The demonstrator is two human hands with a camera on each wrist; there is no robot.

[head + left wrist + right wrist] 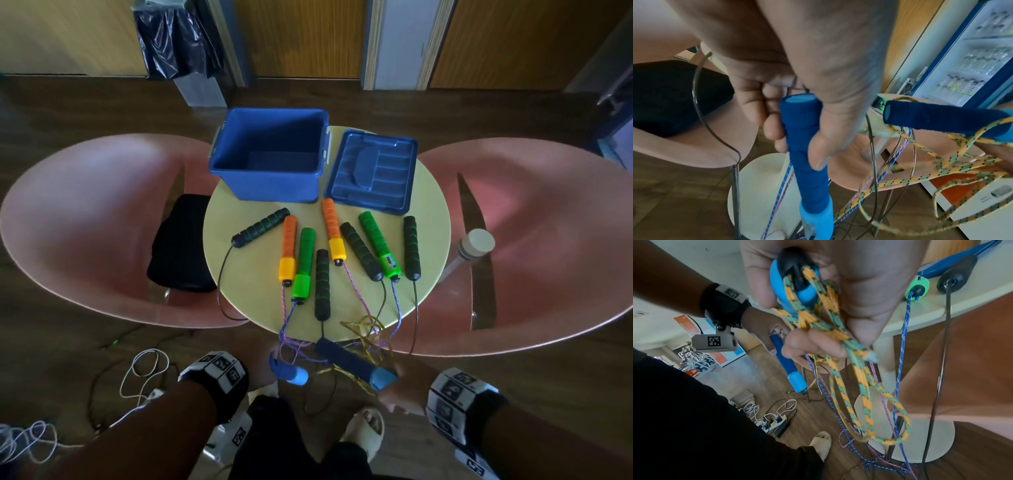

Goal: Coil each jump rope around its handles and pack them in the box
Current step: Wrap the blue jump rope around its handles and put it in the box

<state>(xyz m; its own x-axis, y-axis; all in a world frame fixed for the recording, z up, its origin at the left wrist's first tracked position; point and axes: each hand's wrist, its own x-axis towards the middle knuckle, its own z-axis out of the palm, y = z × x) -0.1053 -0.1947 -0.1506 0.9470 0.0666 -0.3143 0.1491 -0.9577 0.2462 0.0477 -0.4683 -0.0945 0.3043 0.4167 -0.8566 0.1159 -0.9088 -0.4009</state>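
My left hand [262,371] grips one blue jump-rope handle [288,372] just below the table's near edge; the left wrist view shows fingers and thumb wrapped around that handle [807,146]. My right hand [400,390] holds the other blue handle [352,363] together with several loops of its yellow-green braided cord [865,381], pinched against the light-blue cap [789,293]. The open blue box [270,188] stands empty at the back of the round table [239,212], its lid [373,171] beside it. Orange [331,222], green [375,236] and black [359,250] handles lie in a row.
Cords from the table's ropes hang over the near edge and tangle by my hands. Pink chairs [85,222] [548,240] flank the table; a black bag [181,243] lies on the left one. White cables and a power strip [147,377] sit on the floor.
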